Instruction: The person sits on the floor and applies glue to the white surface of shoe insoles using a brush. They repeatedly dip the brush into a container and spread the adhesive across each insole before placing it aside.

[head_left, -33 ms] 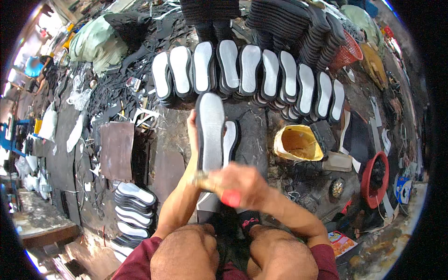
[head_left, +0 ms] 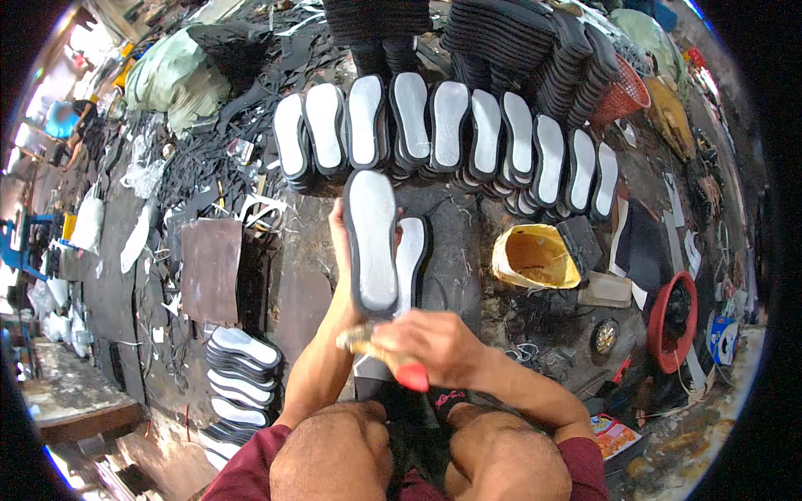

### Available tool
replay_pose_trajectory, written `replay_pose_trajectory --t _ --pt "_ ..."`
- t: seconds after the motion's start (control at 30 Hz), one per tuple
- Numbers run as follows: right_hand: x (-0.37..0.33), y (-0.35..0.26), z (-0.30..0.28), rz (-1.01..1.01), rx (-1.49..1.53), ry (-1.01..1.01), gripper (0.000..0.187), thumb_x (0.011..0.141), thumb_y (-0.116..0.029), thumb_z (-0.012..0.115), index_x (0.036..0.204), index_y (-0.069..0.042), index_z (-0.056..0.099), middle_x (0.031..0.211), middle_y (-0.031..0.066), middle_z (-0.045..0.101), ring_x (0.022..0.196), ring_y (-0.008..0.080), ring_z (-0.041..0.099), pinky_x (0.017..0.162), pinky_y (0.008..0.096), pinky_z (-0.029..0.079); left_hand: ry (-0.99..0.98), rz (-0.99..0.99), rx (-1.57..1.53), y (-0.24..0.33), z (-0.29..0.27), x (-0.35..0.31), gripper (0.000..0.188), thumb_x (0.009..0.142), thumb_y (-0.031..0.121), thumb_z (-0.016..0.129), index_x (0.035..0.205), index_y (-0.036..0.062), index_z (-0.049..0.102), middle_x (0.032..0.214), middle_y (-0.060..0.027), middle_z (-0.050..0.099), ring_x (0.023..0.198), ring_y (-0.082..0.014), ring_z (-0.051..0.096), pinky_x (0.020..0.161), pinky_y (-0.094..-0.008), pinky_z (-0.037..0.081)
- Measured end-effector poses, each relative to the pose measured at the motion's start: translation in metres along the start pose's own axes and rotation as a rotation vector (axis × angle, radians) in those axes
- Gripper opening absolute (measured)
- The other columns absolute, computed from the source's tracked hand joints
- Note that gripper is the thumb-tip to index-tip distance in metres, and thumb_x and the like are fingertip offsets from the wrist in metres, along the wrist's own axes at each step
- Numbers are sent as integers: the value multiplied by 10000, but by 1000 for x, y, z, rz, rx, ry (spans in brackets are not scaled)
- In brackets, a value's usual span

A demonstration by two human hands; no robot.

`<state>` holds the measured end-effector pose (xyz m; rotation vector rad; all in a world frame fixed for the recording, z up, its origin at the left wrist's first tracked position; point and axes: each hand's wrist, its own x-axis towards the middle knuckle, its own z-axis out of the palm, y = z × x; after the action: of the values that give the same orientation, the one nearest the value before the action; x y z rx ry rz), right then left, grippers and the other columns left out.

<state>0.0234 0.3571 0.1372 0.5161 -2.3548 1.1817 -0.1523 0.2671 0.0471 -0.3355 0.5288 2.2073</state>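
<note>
A shoe sole (head_left: 372,242) with a pale, shiny top and black rim is held up in front of me. My left hand (head_left: 338,234) wraps round it from beneath, fingers showing at both edges. Just below its near end, my right hand (head_left: 434,346) grips a brush (head_left: 357,341) with tan bristles and a red handle end (head_left: 413,377). The brush looks slightly apart from the sole. Partly behind the held sole lies another pale-topped sole (head_left: 409,259).
Beyond my hands, stacks of pale-topped soles (head_left: 449,125) form a curved row, with tall black stacks (head_left: 497,37) behind. A yellow glue-stained container (head_left: 501,259) and a red basin (head_left: 658,334) stand right. More soles (head_left: 242,388) lie left, near a brown board (head_left: 210,271).
My right hand and the brush have drawn back toward me, uncovering the sole's near end. The held sole has shifted slightly left.
</note>
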Motion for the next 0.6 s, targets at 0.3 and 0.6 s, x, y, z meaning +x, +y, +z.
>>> replay_pose_trajectory --t 0.3,0.6 --pt "-2 17 -7 212 142 -16 274 850 -186 776 1071 -59 677 991 124 707 873 280 711 780 377 575 -147 74 -263 19 32 -15 870 925 647 483 1452 -36 371 1316 -290 510 1064 -375 569 895 -461 504" --pt "87 75 -53 155 -239 344 188 854 -163 744 944 -29 648 867 155 696 744 294 694 635 388 547 -113 194 196 -28 41 -45 792 897 653 521 1422 66 449 1276 -243 569 1114 -321 613 979 -475 514"
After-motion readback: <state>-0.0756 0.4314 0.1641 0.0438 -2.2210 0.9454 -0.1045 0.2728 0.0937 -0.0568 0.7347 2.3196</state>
